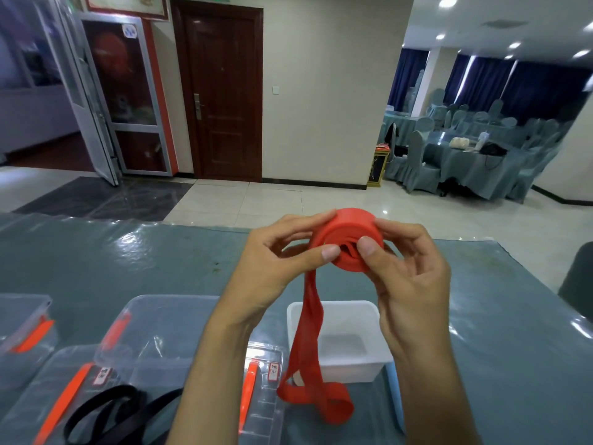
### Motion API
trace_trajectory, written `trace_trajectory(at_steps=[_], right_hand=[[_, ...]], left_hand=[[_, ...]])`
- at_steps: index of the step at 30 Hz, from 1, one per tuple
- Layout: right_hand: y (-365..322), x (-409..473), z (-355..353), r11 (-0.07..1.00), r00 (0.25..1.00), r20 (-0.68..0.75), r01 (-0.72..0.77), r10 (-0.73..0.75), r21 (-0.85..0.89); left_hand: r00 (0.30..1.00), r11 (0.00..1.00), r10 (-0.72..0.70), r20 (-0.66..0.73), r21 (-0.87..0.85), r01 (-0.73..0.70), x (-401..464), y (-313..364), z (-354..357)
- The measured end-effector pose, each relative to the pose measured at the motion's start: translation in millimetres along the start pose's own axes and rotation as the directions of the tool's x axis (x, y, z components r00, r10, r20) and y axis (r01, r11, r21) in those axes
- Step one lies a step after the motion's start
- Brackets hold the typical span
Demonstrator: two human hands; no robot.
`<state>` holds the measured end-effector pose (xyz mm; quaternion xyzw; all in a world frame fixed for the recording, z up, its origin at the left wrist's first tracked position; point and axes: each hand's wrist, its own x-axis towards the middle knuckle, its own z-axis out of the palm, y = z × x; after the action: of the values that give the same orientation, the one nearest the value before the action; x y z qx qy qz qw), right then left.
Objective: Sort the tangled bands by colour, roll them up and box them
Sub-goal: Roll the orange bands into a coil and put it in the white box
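Both forearms rise from the bottom edge at 6 o'clock and converge above the table. The left hand is held with the palm turned inward, thumb pressing the near face of the red band roll at its 9 o'clock side, fingers curled round the far rim. The right hand mirrors it at 3 o'clock: thumb on the near face, fingers wrapped behind the rim. Both hands grasp the roll, which is held in the air between them, clear of the table.

The unrolled tail of the red band hangs from the roll toward 6 o'clock, passes in front of the white box, and its looped end lies on the table just beside a clear lid.

At 8 o'clock, a black band lies in loose loops. Clear boxes with orange clips stand at 9 o'clock of the white box.
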<state>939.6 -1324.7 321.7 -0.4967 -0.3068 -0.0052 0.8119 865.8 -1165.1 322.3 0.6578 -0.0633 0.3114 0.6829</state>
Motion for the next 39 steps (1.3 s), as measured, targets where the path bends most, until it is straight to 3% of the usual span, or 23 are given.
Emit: trace_trajectory(at_steps=[3,8,12,17,26,29,33,39], right_hand=[[5,-2,0,0.994,0.996,0.028,-0.082,0.08,0.074],[0,3,-5,0.991,0.989,0.07,-0.129,0.132,-0.04],[-3,3,-6,0.997,0.993,0.091,-0.075,0.076,-0.019],[-5,1,-2,0.995,0.994,0.079,-0.082,0.078,0.048],[2,1,-6,0.992,0.976,0.181,-0.112,0.119,-0.051],[-1,2,-8,0.988,0.962,0.225,-0.155,0.157,-0.028],[-3,2,-6,0.999,0.992,0.119,-0.048,0.045,0.018],[-2,-2,4,0.994,0.998,-0.063,0.019,-0.012,0.111]], left_hand=[[0.997,0.998,0.052,-0.055,-0.026,-0.053,0,0,-3],[0.994,0.998,0.046,-0.1,0.036,-0.043,-1,5,-4],[0.999,0.998,-0.052,-0.005,0.04,0.052,0,9,-6],[0.991,0.99,-0.135,0.008,0.036,0.134,-1,9,-6],[0.982,0.986,-0.167,0.084,0.016,0.166,-4,8,-14],[0.987,0.988,-0.153,0.048,0.026,0.152,-4,7,-9],[0.995,0.993,-0.095,-0.003,0.068,0.095,-1,7,0],[0.996,0.996,-0.076,-0.051,-0.044,0.074,5,8,11]])
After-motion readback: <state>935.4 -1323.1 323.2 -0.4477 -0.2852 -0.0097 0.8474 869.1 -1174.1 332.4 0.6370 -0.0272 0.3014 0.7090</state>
